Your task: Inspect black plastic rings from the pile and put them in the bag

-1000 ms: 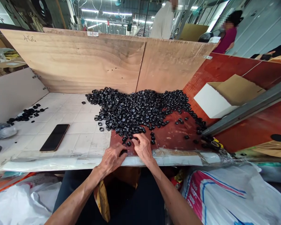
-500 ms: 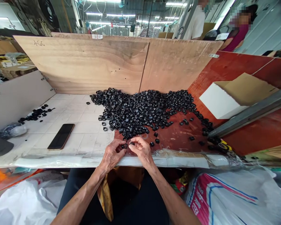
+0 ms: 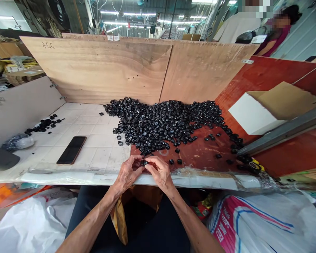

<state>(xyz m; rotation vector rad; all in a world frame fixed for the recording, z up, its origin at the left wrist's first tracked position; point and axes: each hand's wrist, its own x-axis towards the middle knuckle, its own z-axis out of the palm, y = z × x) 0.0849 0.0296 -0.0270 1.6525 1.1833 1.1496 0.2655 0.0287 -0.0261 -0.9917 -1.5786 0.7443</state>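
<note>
Between my fingertips is a small black plastic part [image 3: 144, 163], pinched from both sides at the table's front edge. My left hand [image 3: 128, 172] grips its left side with thumb and forefinger. On the right side, my right hand [image 3: 159, 171] presses against it with thumb and fingertips. Whether it is one piece or two joined pieces I cannot tell. Just beyond my hands spreads a large heap of small black ring-like plastic parts [image 3: 158, 121]. A few loose black parts [image 3: 179, 161] lie to the right of my right hand.
A phone [image 3: 71, 150] lies on the white tabletop at left, near a smaller group of black pieces [image 3: 46, 124]. A plywood board [image 3: 116, 70] closes the back. At right are a white carton [image 3: 255, 114] and a slanted metal bar [image 3: 287, 128]. Two people stand behind the board.
My hands have come together; the pieces held apart in each hand before now meet between my fingertips. The whole view has shifted slightly, and a person behind the board has moved right.
</note>
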